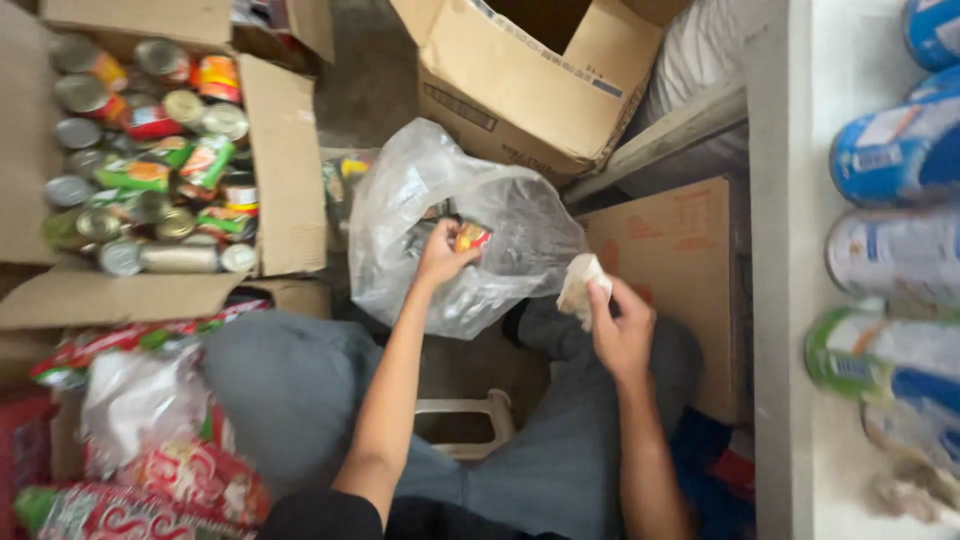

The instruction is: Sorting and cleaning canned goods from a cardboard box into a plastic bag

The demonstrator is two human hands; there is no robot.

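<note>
Far left of the hands, an open cardboard box of tin cans. The left hand grips a small red-and-yellow can at the mouth of a clear plastic bag. Just right, the right hand clutches a crumpled white cloth.

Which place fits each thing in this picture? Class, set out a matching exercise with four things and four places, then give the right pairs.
Things:
1. small can
2. white cloth
3. box of cans
4. clear plastic bag

Places:
A. on the floor ahead of the knees
B. in the right hand
C. upper left of the picture
D. in the left hand, at the bag's mouth

Pairs: 1-D, 2-B, 3-C, 4-A
</note>
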